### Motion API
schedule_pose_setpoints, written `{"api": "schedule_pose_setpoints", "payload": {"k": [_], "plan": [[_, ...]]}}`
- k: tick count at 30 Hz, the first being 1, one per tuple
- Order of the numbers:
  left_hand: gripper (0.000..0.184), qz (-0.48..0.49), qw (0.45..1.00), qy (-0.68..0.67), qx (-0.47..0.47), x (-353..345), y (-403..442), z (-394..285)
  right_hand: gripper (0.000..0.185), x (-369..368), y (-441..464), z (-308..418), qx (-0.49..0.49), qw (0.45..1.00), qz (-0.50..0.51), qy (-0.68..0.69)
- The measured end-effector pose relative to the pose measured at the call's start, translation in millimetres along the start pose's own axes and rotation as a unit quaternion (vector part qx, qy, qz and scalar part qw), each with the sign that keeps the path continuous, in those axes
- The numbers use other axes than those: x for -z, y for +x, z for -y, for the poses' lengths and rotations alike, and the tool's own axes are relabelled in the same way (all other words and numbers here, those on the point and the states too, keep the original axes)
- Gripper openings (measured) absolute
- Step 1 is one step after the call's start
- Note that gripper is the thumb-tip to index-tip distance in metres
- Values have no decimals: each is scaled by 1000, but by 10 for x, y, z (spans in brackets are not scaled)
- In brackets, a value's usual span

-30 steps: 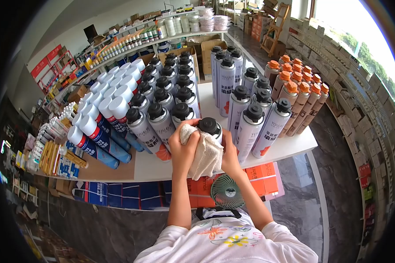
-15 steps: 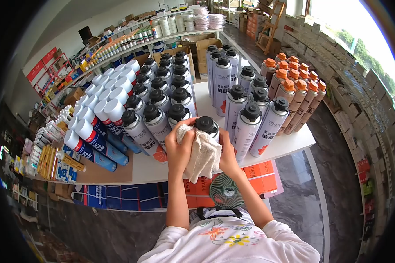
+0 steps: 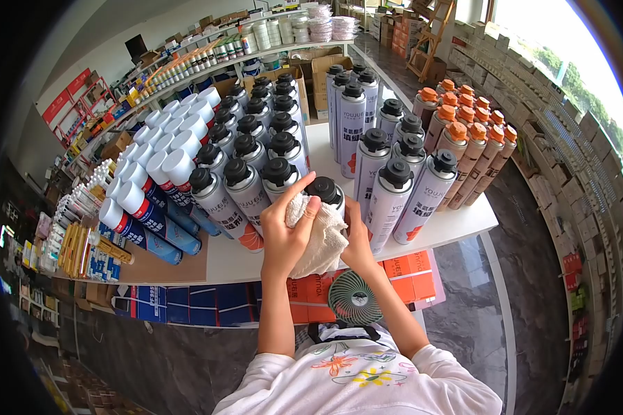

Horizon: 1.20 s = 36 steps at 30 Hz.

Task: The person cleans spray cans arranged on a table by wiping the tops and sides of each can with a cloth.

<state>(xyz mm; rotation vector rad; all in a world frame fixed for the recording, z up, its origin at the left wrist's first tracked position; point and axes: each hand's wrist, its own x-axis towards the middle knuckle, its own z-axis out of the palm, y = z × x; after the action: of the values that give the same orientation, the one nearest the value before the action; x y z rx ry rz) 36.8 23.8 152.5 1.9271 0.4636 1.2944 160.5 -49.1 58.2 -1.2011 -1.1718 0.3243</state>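
A spray can (image 3: 324, 189) with a black cap stands in front of me at the table's near edge, its lower body mostly hidden. My left hand (image 3: 287, 234) is closed on a cream cloth (image 3: 321, 238) that lies against the can's near side; its index finger points out beside the cap. Wrapped round the can's right side is my right hand (image 3: 356, 241). Just left and behind are rows of matching black-capped cans (image 3: 246, 187). Another group of these cans (image 3: 390, 204) stands close to the right of my right hand.
Brown cans with orange caps (image 3: 455, 144) fill the white table's (image 3: 464, 225) right end. White-capped blue cans (image 3: 152, 218) are on the left, beside tubes. Below the table are orange boxes (image 3: 408, 273), blue boxes (image 3: 201, 304) and a green fan (image 3: 354, 297) near my waist.
My left index finger has lifted and stretched out from the cloth, and the cloth has bunched and shifted slightly. My right hand stays at the can's side.
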Motion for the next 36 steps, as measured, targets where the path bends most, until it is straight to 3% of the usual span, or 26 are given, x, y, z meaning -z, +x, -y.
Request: {"api": "schedule_pose_setpoints", "payload": {"k": [5, 8, 12, 15, 23, 27, 33, 36], "plan": [[28, -23, 997, -49, 52, 13, 43, 78, 77, -6, -19, 42, 0, 1000, 3, 7], [33, 1, 974, -144, 176, 96, 75, 9, 79, -16, -30, 20, -7, 1000, 6, 14], [42, 36, 990, -114, 76, 57, -41, 0, 80, -11, -29, -56, -17, 999, 8, 27], [42, 32, 986, -101, 131, 47, -72, -103, 80, -19, -48, -31, -31, 999, 12, 30], [37, 33, 987, -86, 129, 51, -27, 34, 80, -18, -12, -44, -10, 1000, 10, 13], [36, -7, 980, -148, 132, 1, -26, 90, 80, -1, 12, 5, 9, 1000, 13, 16], [33, -101, 967, -171, 157, 117, -199, 104, 94, 65, 1, 40, 8, 999, 46, -5], [30, -88, 964, -170, 186, 210, -278, 48, 100, 137, -35, 69, -6, 997, 74, -13]]}}
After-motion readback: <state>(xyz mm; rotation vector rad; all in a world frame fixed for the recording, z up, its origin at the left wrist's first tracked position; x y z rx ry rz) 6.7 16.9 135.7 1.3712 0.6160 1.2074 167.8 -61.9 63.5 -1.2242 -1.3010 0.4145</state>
